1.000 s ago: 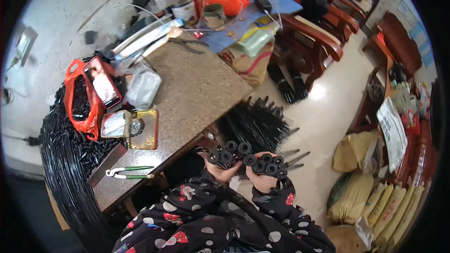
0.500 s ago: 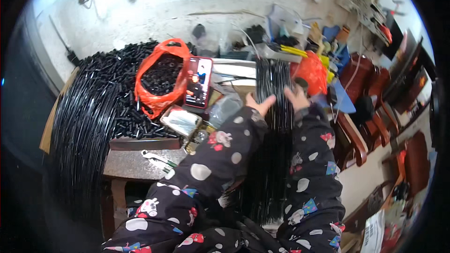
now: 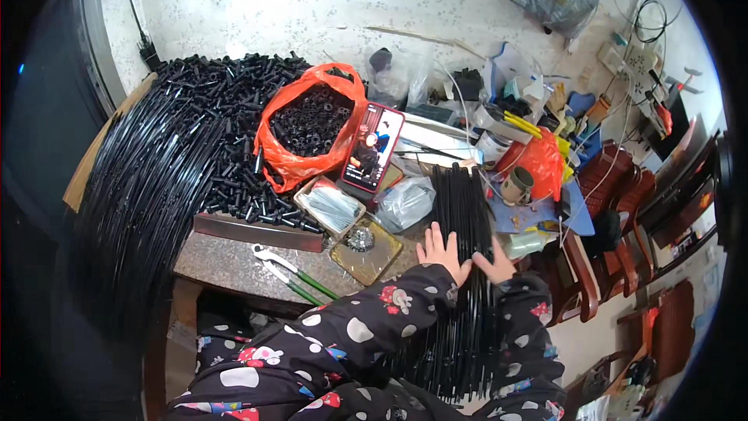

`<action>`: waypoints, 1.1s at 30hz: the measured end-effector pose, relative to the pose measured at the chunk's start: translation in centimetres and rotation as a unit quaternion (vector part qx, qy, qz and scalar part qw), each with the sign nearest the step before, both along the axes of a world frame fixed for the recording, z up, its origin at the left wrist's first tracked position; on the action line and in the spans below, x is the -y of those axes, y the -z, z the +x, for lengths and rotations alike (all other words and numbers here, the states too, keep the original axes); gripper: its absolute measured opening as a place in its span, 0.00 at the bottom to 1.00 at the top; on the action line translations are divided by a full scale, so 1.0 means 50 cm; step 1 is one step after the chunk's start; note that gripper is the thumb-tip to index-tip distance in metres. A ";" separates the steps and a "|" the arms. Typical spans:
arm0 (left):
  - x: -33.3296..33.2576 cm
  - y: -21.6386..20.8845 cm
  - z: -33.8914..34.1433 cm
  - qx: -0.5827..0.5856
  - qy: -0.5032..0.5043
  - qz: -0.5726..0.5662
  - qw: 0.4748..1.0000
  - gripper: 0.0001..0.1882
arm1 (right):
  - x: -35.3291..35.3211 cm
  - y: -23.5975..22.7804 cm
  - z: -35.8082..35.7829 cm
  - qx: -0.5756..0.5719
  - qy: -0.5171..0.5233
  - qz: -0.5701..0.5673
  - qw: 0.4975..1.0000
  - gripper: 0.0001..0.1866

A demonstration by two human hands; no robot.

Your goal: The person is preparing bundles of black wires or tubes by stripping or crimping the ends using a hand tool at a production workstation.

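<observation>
A thick bundle of long, thin black rods lies across the right part of the table, running from near the white papers down over the front edge toward my lap. My left hand rests on the bundle's left side with its fingers spread. On the right side, my right hand lies against the rods, thumb pointing inward and fingers apart. Neither hand is closed round anything. The two thumbs almost meet over the rods. Beside my left hand are a crumpled clear plastic bag and a shallow square tin with small metal pieces.
Black tubular parts are heaped at the left beside more long black rods. A red bag of small black pieces, a phone, a box of thin metal pins and green-handled pliers lie between. A mug stands right.
The rod bundle has slid nearer to me, and both hands have come nearer with it. My view has shifted, so the table's things appear lower and farther right.
</observation>
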State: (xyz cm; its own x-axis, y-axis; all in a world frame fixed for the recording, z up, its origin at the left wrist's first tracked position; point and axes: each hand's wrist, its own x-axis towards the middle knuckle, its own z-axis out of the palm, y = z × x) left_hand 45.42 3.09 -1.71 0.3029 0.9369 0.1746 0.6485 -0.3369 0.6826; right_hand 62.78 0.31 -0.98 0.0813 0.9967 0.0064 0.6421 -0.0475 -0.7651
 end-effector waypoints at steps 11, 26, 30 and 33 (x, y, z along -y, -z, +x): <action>0.060 -0.098 -0.100 0.091 0.174 0.053 0.979 0.42 | -0.085 0.087 0.093 0.161 0.050 0.081 0.982 0.45; -0.094 -0.288 -1.052 -0.229 -0.120 0.119 0.959 0.13 | 0.014 -0.207 -0.236 0.321 -0.036 0.026 0.946 0.28; -0.166 -0.244 -1.257 -0.395 -0.459 -0.099 0.789 0.16 | 0.014 -0.283 -0.549 0.237 -0.232 0.047 0.942 0.25; -0.214 -0.149 -1.373 -0.317 -0.564 -0.101 0.756 0.18 | 0.000 -0.217 -0.707 0.272 -0.329 0.046 0.903 0.23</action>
